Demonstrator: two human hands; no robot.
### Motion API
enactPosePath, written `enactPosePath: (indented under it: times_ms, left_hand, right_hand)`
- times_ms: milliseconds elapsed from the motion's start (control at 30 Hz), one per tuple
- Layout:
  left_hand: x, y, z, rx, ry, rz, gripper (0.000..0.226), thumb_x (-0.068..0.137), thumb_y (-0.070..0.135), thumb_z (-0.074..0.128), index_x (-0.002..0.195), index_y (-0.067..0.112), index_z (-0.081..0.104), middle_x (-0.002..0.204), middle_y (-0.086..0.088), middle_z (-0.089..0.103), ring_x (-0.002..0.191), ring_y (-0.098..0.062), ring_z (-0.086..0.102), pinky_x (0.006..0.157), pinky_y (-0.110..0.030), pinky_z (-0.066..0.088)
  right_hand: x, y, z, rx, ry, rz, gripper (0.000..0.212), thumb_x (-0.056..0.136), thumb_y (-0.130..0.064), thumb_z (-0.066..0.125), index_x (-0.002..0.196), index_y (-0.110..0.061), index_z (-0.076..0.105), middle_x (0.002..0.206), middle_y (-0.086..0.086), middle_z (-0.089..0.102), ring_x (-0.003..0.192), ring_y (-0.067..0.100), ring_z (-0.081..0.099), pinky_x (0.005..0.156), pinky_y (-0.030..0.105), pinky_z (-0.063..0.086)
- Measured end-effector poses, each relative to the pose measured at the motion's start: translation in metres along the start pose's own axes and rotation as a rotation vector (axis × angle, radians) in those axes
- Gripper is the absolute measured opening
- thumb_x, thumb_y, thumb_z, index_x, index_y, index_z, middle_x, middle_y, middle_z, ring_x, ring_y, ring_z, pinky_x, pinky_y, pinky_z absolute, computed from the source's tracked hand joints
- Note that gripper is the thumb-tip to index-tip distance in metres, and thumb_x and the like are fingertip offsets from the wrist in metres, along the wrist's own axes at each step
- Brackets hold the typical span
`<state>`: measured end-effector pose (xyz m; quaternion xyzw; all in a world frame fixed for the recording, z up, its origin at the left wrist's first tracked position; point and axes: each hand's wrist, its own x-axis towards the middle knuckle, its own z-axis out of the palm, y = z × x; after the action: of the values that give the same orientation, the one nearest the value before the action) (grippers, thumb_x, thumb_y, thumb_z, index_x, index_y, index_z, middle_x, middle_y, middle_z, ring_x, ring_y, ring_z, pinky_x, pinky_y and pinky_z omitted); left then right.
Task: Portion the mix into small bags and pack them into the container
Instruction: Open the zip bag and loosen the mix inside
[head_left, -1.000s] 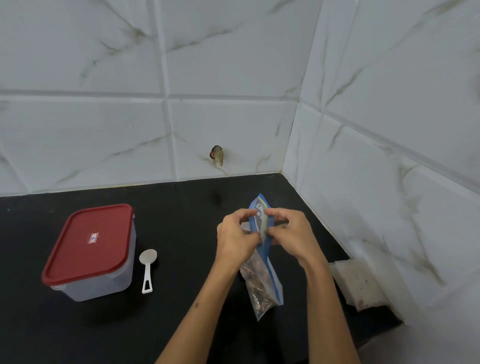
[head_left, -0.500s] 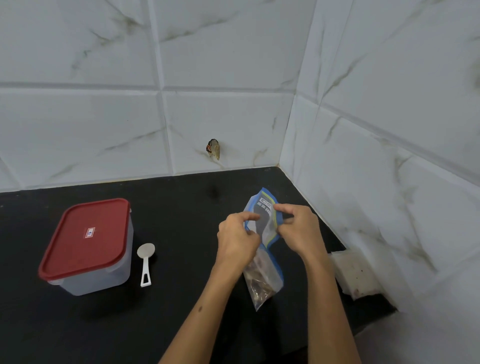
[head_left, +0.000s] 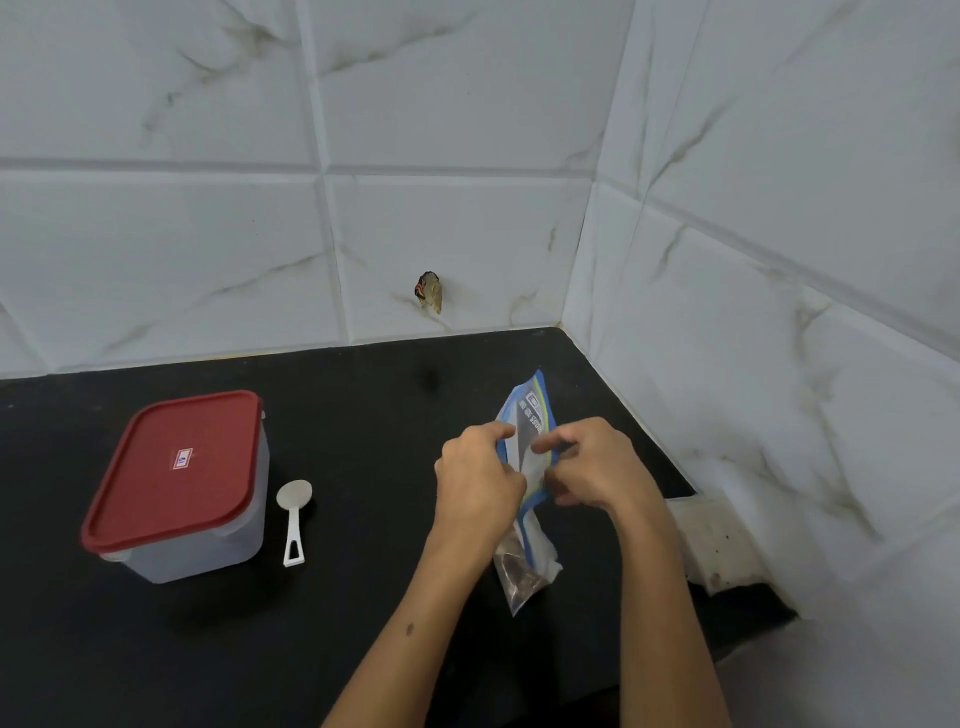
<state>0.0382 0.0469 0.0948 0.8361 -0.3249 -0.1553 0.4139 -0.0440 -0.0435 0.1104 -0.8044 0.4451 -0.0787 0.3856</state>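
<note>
Opening the zip bag at centre-right of the frame.

Your left hand (head_left: 480, 480) and right hand (head_left: 597, 467) each pinch one lip of the zip bag (head_left: 527, 499), brown mix low inside it. This looks like the opening step; next, spread the mouth wide, then fetch the spoon (head_left: 293, 519) beside the red-lidded container (head_left: 176, 488) at left.

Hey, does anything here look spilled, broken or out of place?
Nothing spilled on the counter. One oddity: a ragged hole in the wall tile, with something reddish inside. The container is lidded and the spoon lies beside it.
</note>
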Motion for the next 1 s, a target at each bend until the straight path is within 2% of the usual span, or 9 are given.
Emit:
enactPosePath:
  times_ms: [133, 267, 333, 433, 567, 700, 833, 900, 1000]
  left_hand:
    - [-0.001, 0.002, -0.011, 0.051, 0.053, -0.004, 0.046, 0.086, -0.001, 0.051, 0.124, 0.022, 0.062, 0.121, -0.006, 0.062, 0.105, -0.028, 0.062, 0.09, -0.035, 0.052]
    - [0.002, 0.002, -0.019, 0.047, 0.095, -0.035, 0.014, 0.087, 0.007, 0.056, 0.083, 0.021, 0.055, 0.084, 0.001, 0.058, 0.08, -0.021, 0.065, 0.067, -0.03, 0.054]
    - [0.0, 0.006, -0.019, 0.065, 0.058, -0.019, 0.013, 0.081, 0.018, 0.068, 0.087, 0.02, 0.057, 0.081, 0.005, 0.058, 0.072, -0.01, 0.06, 0.057, -0.018, 0.047]
    - [-0.001, 0.008, -0.016, 0.093, -0.016, -0.007, 0.034, 0.075, 0.016, 0.074, 0.106, 0.014, 0.061, 0.1, 0.0, 0.06, 0.092, -0.017, 0.061, 0.076, -0.03, 0.054]
    - [0.001, 0.009, -0.027, 0.063, 0.026, 0.007, 0.033, 0.078, 0.007, 0.067, 0.109, 0.016, 0.061, 0.099, -0.001, 0.06, 0.091, -0.019, 0.061, 0.079, -0.038, 0.056]
    - [0.0, 0.008, -0.03, 0.136, 0.098, 0.105, 0.045, 0.087, 0.002, 0.051, 0.128, 0.019, 0.057, 0.128, -0.004, 0.052, 0.097, -0.022, 0.059, 0.083, -0.037, 0.053]
    - [0.001, 0.0, -0.023, 0.182, 0.065, 0.099, 0.027, 0.088, 0.006, 0.047, 0.104, 0.017, 0.065, 0.114, -0.004, 0.058, 0.089, -0.021, 0.058, 0.075, -0.036, 0.053]
    - [0.002, -0.003, -0.024, 0.172, 0.066, 0.056, 0.014, 0.086, 0.008, 0.049, 0.091, 0.013, 0.06, 0.096, -0.005, 0.06, 0.081, -0.021, 0.059, 0.07, -0.037, 0.054]
    - [0.004, -0.008, -0.027, 0.171, 0.042, 0.035, 0.03, 0.086, 0.009, 0.054, 0.113, 0.018, 0.061, 0.105, 0.0, 0.061, 0.086, -0.017, 0.061, 0.073, -0.032, 0.054]
  right_hand:
    - [-0.002, 0.003, -0.007, -0.115, 0.247, -0.019, 0.034, 0.087, 0.0, 0.054, 0.113, -0.016, 0.067, 0.115, 0.006, 0.066, 0.099, 0.019, 0.063, 0.072, 0.019, 0.044]
    - [0.0, 0.005, -0.011, -0.1, 0.266, -0.045, 0.03, 0.091, -0.009, 0.056, 0.119, -0.014, 0.064, 0.119, 0.006, 0.065, 0.104, 0.018, 0.061, 0.07, 0.018, 0.04]
    - [-0.001, 0.001, -0.008, -0.058, 0.152, -0.065, 0.036, 0.084, -0.013, 0.065, 0.12, -0.014, 0.061, 0.116, 0.005, 0.064, 0.102, 0.018, 0.061, 0.071, 0.022, 0.046]
    - [-0.002, -0.004, -0.006, -0.062, -0.019, -0.066, 0.057, 0.072, -0.008, 0.075, 0.124, -0.016, 0.053, 0.115, 0.004, 0.06, 0.106, 0.02, 0.057, 0.075, 0.027, 0.051]
    - [-0.001, -0.004, -0.013, -0.016, 0.08, -0.142, 0.045, 0.073, 0.002, 0.067, 0.113, -0.016, 0.059, 0.101, 0.004, 0.064, 0.076, 0.008, 0.056, 0.055, 0.016, 0.042]
    - [0.001, -0.008, -0.011, 0.028, 0.206, -0.218, 0.048, 0.071, 0.0, 0.067, 0.114, -0.019, 0.06, 0.096, 0.0, 0.064, 0.084, 0.013, 0.059, 0.058, 0.019, 0.044]
    - [0.002, -0.009, -0.011, 0.017, 0.143, -0.224, 0.055, 0.07, 0.002, 0.067, 0.12, -0.019, 0.057, 0.093, -0.001, 0.06, 0.074, 0.01, 0.053, 0.053, 0.016, 0.036]
    - [0.003, -0.006, -0.009, -0.011, 0.089, -0.201, 0.061, 0.073, 0.002, 0.068, 0.127, -0.019, 0.052, 0.099, -0.001, 0.058, 0.085, 0.013, 0.056, 0.057, 0.015, 0.039]
    - [0.008, 0.0, -0.002, -0.015, 0.078, -0.158, 0.06, 0.074, 0.0, 0.069, 0.127, -0.023, 0.052, 0.124, 0.003, 0.054, 0.106, 0.017, 0.054, 0.06, 0.013, 0.04]
